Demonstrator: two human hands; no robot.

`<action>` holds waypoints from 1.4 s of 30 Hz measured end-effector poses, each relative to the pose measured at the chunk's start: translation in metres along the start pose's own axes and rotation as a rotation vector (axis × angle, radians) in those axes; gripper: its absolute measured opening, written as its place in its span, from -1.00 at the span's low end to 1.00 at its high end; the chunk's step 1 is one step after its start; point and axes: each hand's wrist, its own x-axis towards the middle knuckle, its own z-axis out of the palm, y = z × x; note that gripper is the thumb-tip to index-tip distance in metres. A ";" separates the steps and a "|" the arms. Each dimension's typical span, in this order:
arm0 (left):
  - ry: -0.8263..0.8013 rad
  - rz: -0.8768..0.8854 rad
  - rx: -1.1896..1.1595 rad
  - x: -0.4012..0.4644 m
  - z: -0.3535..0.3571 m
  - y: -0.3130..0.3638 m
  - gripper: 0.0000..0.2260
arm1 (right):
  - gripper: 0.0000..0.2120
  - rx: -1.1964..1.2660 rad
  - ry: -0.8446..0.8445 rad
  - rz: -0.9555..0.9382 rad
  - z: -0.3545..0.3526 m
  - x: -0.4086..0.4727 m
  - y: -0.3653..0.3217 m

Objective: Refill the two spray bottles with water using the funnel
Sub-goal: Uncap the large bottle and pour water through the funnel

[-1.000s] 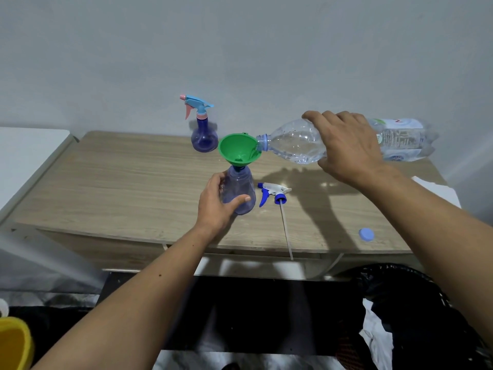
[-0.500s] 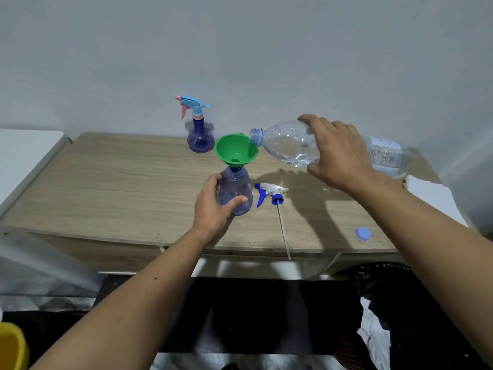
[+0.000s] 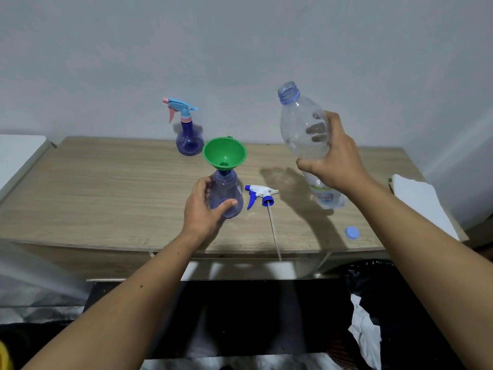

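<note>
Broadly, a pale wood counter (image 3: 106,198) against a grey wall carries all the work. Largest item: clear water bottle (image 3: 302,129), uncapped, mouth up and tilted slightly left, raised above the counter's right half. Right hand (image 3: 336,161) wraps its middle, fingers curled round the far side, thumb on the near side; held upright, presumably so nothing spills between pours. Next, open spray bottle (image 3: 226,196), blue-tinted, standing near centre front. Left hand (image 3: 205,206) cups its body, thumb across the front, likely steadying it because the green funnel (image 3: 224,153) seated in its neck makes it top-heavy. Second spray bottle (image 3: 189,137) stands behind, near the wall, trigger head screwed on; untouched. Its fill level is hard to read. Removed sprayer head (image 3: 260,196) lies just right of the open bottle, its dip tube (image 3: 274,236) running past the counter edge. Smallest: blue cap (image 3: 352,232), front right, within reach for recapping.
</note>
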 end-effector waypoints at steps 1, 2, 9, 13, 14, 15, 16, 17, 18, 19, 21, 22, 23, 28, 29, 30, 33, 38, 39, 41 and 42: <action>0.002 0.006 0.003 0.000 0.000 0.001 -0.43 | -0.15 0.040 0.020 0.020 -0.001 -0.001 0.002; 0.004 0.010 0.006 -0.001 0.000 0.001 -0.43 | -0.14 0.074 0.039 0.037 -0.001 -0.001 0.005; -0.004 0.000 -0.006 -0.003 -0.003 0.000 -0.36 | -0.05 0.246 0.123 0.141 0.003 -0.009 0.018; -0.007 0.002 -0.023 -0.003 -0.003 0.001 -0.36 | -0.05 0.341 0.189 0.178 0.003 -0.014 0.026; -0.005 0.004 -0.026 -0.002 -0.002 0.000 -0.36 | -0.06 0.356 0.202 0.185 0.003 -0.015 0.028; -0.004 0.005 -0.028 -0.003 -0.002 0.000 -0.35 | -0.06 0.369 0.215 0.191 0.002 -0.016 0.031; -0.004 0.005 -0.028 -0.002 -0.002 0.000 -0.35 | -0.06 0.377 0.223 0.192 0.002 -0.017 0.033; -0.005 0.006 -0.028 -0.002 -0.001 0.000 -0.35 | -0.05 0.376 0.223 0.189 0.002 -0.018 0.034; -0.006 0.008 -0.030 -0.002 -0.001 0.001 -0.35 | -0.04 0.369 0.215 0.183 0.002 -0.019 0.035; -0.006 0.009 -0.030 -0.002 -0.002 0.001 -0.35 | -0.02 0.360 0.205 0.179 0.003 -0.019 0.037; -0.005 0.014 -0.025 -0.001 -0.002 0.001 -0.35 | 0.01 0.345 0.190 0.175 0.004 -0.019 0.038; -0.007 0.015 -0.021 -0.001 -0.002 0.001 -0.35 | 0.03 0.341 0.190 0.176 0.004 -0.018 0.038; -0.010 0.019 -0.017 -0.001 -0.002 0.000 -0.37 | 0.04 0.341 0.197 0.179 0.004 -0.017 0.038; -0.010 0.025 -0.012 -0.001 -0.003 0.001 -0.37 | 0.10 0.340 0.211 0.198 0.005 -0.013 0.042; -0.011 0.029 -0.011 -0.001 -0.004 0.001 -0.37 | 0.10 0.329 0.208 0.201 0.005 -0.012 0.043; -0.011 0.029 -0.009 -0.001 -0.004 0.001 -0.37 | 0.10 0.319 0.204 0.203 0.005 -0.011 0.043; -0.008 0.031 0.006 -0.001 -0.003 0.001 -0.40 | 0.07 0.298 0.192 0.201 0.003 -0.012 0.045; -0.010 0.010 0.003 -0.001 -0.003 0.000 -0.37 | 0.15 0.180 0.315 0.186 -0.005 -0.021 0.035; -0.011 0.005 0.008 -0.001 -0.004 0.000 -0.36 | 0.17 0.123 0.374 0.158 -0.008 -0.023 0.029; -0.008 -0.002 0.008 -0.001 -0.004 0.001 -0.36 | 0.11 0.011 0.500 0.023 -0.011 -0.028 0.012; -0.005 -0.005 0.004 -0.001 -0.004 0.001 -0.35 | 0.04 -0.032 0.549 -0.072 -0.011 -0.031 0.001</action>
